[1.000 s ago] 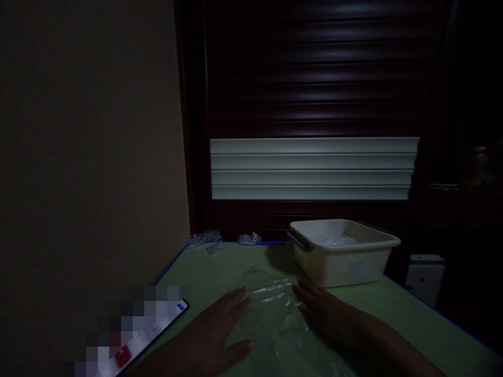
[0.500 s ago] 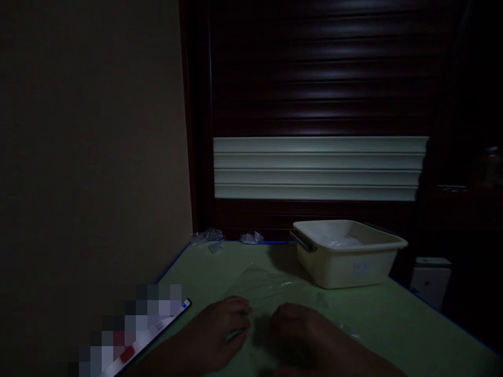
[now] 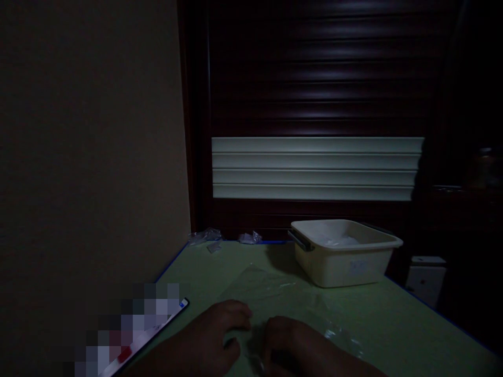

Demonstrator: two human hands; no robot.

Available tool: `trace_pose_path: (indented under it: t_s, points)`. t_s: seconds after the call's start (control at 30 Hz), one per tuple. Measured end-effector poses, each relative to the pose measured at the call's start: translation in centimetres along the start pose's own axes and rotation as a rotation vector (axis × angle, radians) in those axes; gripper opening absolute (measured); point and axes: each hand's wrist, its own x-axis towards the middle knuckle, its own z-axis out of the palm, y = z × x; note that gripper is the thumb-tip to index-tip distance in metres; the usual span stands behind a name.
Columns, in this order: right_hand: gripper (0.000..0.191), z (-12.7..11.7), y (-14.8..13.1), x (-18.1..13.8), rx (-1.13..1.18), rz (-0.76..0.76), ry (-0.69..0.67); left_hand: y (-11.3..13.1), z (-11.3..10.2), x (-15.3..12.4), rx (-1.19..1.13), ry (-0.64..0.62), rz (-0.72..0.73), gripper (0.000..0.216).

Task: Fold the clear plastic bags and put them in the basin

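Note:
A clear plastic bag (image 3: 267, 288) lies flat on the green table (image 3: 393, 319) in front of me. My left hand (image 3: 212, 335) rests on its near left part with the fingers curled in. Close beside it, my right hand (image 3: 298, 348) is on the bag's near middle, fingers bent and pinching at the film. The light is dim, and I cannot make out what, if anything, sits between the fingertips besides the plastic.
A cream plastic tub (image 3: 343, 251) with a dark handle stands at the back right of the table. Small scraps of clear plastic (image 3: 204, 238) lie at the far left corner. A phone (image 3: 153, 330) lies at the near left edge. A wall rises on the left.
Both hands went from lying flat and spread on the bag to curled, drawn back toward me and closer together. The bag's far part now lies flatter.

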Motion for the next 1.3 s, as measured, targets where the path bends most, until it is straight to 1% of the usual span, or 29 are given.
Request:
trace_pose_path:
  t_s: [0.07,0.1,0.17,0.23,0.3,0.33,0.43,0.5,0.53,0.6,0.67,0.73,0.83,0.9,0.97,1.03,1.1,1.17,1.23,1.3]
  points:
    - [0.006,0.0,-0.1,-0.1,0.167,0.080,0.079,0.3,-0.4,0.0,-0.052,-0.039,-0.004,0.046]
    - [0.010,0.0,-0.1,0.0,0.256,0.113,0.106,0.5,-0.5,0.0,-0.079,-0.063,0.001,0.046]
    - [0.024,0.3,0.4,0.2,0.423,0.154,0.155,0.7,-0.6,0.3,-0.125,-0.077,0.007,0.041]
    - [0.036,0.6,1.1,0.6,0.552,0.171,0.203,0.7,-0.4,0.6,-0.161,-0.055,0.008,0.028]
    - [0.042,1.0,1.8,0.9,0.653,0.172,0.231,0.5,0.1,0.9,-0.183,-0.011,0.004,0.013]
    - [0.044,1.1,2.0,1.1,0.692,0.172,0.236,0.3,0.3,1.0,-0.190,0.003,0.002,0.010]
    - [0.044,1.4,2.4,1.2,0.734,0.172,0.261,-0.1,0.8,1.2,-0.205,0.012,-0.006,0.015]
    - [0.042,1.2,2.5,1.2,0.658,0.180,0.307,-0.2,0.9,1.3,-0.208,0.027,-0.012,0.015]
    - [0.039,1.1,2.4,1.1,0.575,0.184,0.346,-0.3,0.9,1.4,-0.200,0.039,-0.022,0.015]
    - [0.030,0.7,2.2,0.8,0.337,0.163,0.427,-0.3,0.9,1.4,-0.153,0.066,-0.053,0.015]
    - [0.021,0.2,1.7,0.4,0.107,0.101,0.447,-0.3,0.9,1.5,-0.075,0.084,-0.077,0.016]
    - [0.017,-0.3,1.1,0.2,-0.021,0.030,0.404,-0.5,0.9,1.6,0.000,0.091,-0.093,0.016]
    - [0.019,-0.5,0.4,0.1,-0.167,-0.041,0.266,-0.8,0.9,1.5,0.090,0.089,-0.107,0.010]
    - [0.022,-0.4,0.3,0.3,-0.279,-0.075,0.156,-0.8,0.8,1.4,0.162,0.098,-0.083,0.008]
    - [0.025,-0.1,0.4,0.5,-0.383,-0.080,0.063,-0.6,0.5,1.2,0.239,0.129,-0.041,0.012]
    - [0.024,0.1,0.6,0.6,-0.470,-0.055,0.004,-0.1,0.1,1.2,0.291,0.142,0.015,0.011]
    - [0.022,0.2,0.6,0.7,-0.528,-0.029,-0.027,0.7,-0.3,1.2,0.328,0.089,0.102,0.004]
    - [0.020,0.2,0.5,0.6,-0.553,-0.010,-0.029,1.5,-0.5,1.1,0.362,-0.008,0.185,0.013]
    - [0.019,0.0,0.3,0.6,-0.556,0.006,-0.012,1.9,-0.5,1.1,0.393,-0.087,0.212,0.017]
    - [0.018,-0.2,0.2,0.5,-0.555,0.020,0.002,1.8,-0.3,1.0,0.417,-0.117,0.201,0.013]
